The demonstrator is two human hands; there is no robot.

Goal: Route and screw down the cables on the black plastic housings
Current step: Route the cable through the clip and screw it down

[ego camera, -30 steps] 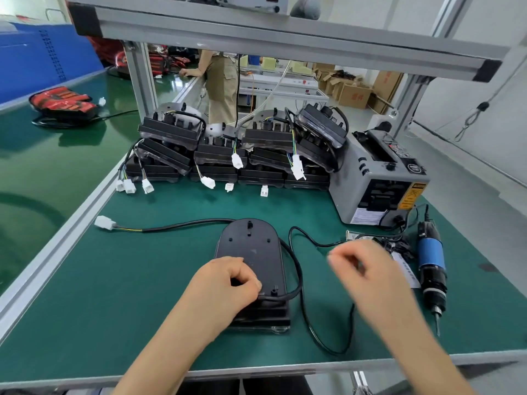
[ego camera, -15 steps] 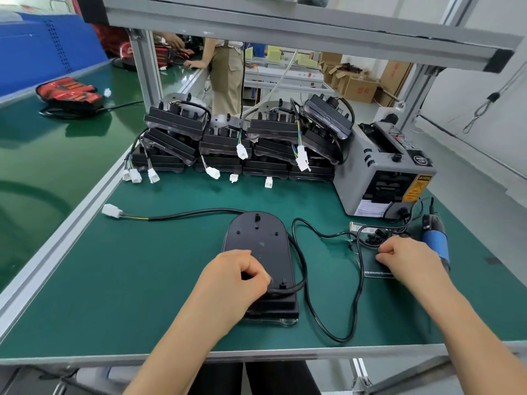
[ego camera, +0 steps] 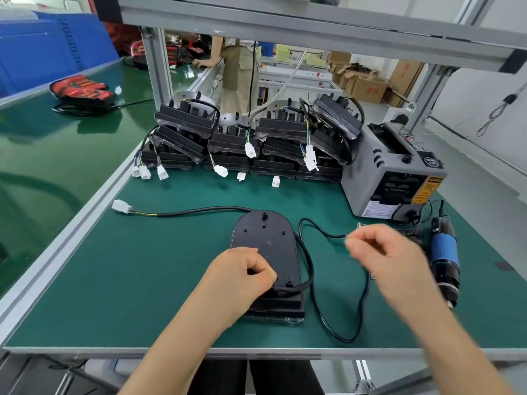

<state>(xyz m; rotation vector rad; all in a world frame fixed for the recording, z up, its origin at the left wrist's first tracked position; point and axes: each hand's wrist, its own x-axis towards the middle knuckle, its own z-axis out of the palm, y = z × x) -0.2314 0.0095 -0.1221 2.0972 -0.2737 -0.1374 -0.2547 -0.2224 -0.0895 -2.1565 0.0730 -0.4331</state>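
Note:
A black plastic housing (ego camera: 265,238) lies flat on the green mat in front of me. Its black cable (ego camera: 311,277) leaves the near right side, loops over the mat and runs toward the right. A second cable stretch goes left from the far end to a white connector (ego camera: 122,206). My left hand (ego camera: 239,277) rests on the housing's near end, with thumb and forefinger pinching the cable there. My right hand (ego camera: 382,255) hovers right of the housing, blurred, fingertips pinched together on something too small to make out.
An electric screwdriver (ego camera: 445,252) with a blue band lies at the right. A grey tape dispenser (ego camera: 393,178) stands behind it. Several finished housings (ego camera: 242,138) with white plugs are stacked at the back. The table's front edge (ego camera: 256,352) is near. A person stands beyond the frame.
My right hand has left the small parts by the screwdriver and moved left and up toward the housing, fingertips pinched. My left hand stays on the cable at the housing.

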